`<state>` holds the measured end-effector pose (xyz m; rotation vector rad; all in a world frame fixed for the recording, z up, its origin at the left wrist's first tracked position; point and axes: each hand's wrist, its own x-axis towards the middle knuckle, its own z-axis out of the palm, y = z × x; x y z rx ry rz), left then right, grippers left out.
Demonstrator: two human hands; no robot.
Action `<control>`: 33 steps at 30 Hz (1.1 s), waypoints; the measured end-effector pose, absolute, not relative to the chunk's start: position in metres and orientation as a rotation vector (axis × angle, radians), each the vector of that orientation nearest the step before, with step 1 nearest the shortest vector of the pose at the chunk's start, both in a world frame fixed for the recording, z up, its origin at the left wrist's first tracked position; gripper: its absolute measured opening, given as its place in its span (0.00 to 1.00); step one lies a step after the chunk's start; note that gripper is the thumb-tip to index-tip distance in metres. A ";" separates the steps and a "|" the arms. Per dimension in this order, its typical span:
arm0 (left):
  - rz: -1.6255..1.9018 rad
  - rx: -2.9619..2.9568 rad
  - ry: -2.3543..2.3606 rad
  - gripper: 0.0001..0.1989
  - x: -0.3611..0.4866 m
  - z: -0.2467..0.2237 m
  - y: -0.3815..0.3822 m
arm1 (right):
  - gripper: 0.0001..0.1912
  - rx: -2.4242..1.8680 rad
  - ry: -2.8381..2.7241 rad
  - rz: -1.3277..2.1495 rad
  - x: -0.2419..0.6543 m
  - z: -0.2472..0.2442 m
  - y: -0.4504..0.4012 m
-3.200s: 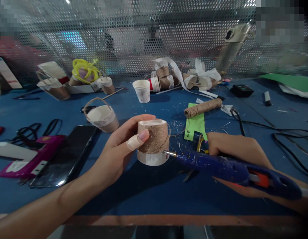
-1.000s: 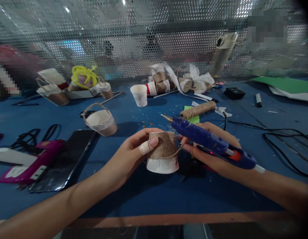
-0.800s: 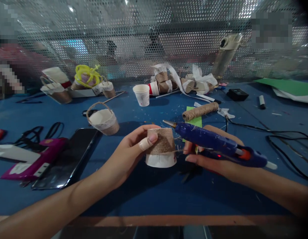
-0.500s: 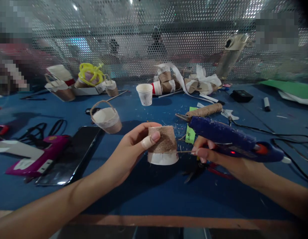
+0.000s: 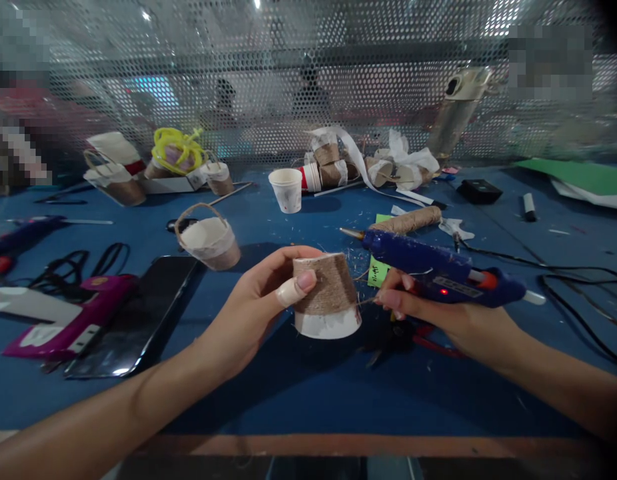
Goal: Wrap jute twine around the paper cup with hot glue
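My left hand (image 5: 268,293) is closed around a small paper cup (image 5: 324,293), held upside down with its wide rim toward me. Brown twine wraps most of its side, and a white band (image 5: 328,324) stays bare at the rim. A strand of twine (image 5: 367,301) runs from the cup to the pinched fingertips of my right hand (image 5: 413,300). That same hand also holds a blue glue gun (image 5: 423,257), its nozzle pointing left above the cup and a red light glowing on its side. How the fingers wrap its handle is partly hidden.
Behind the hands lie a twine roll (image 5: 413,220), a green note (image 5: 377,270) and a white paper cup (image 5: 286,190). A wrapped basket cup (image 5: 211,241) and phone (image 5: 133,317) sit left, near a purple glue gun (image 5: 83,313). Red-handled pliers (image 5: 433,340) lie under my right hand.
The glue gun has tilted slightly and shifted left with my right hand, now closer to the cup. The twine strand between hand and cup is shorter. The cup has tilted a little.
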<state>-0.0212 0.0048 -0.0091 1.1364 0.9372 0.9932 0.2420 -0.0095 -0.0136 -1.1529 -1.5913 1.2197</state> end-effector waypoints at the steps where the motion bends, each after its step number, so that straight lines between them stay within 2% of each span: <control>1: 0.992 1.125 0.920 0.13 -0.021 -0.009 0.004 | 0.13 -1.154 -1.588 1.220 0.242 -0.014 -0.010; 7: 0.992 1.056 0.838 0.09 -0.020 -0.009 0.002 | 0.14 -1.194 -1.562 1.248 0.240 -0.013 -0.010; 33: 1.021 1.109 0.705 0.07 -0.016 -0.009 -0.004 | 0.16 -1.168 -1.332 1.346 0.227 -0.013 -0.017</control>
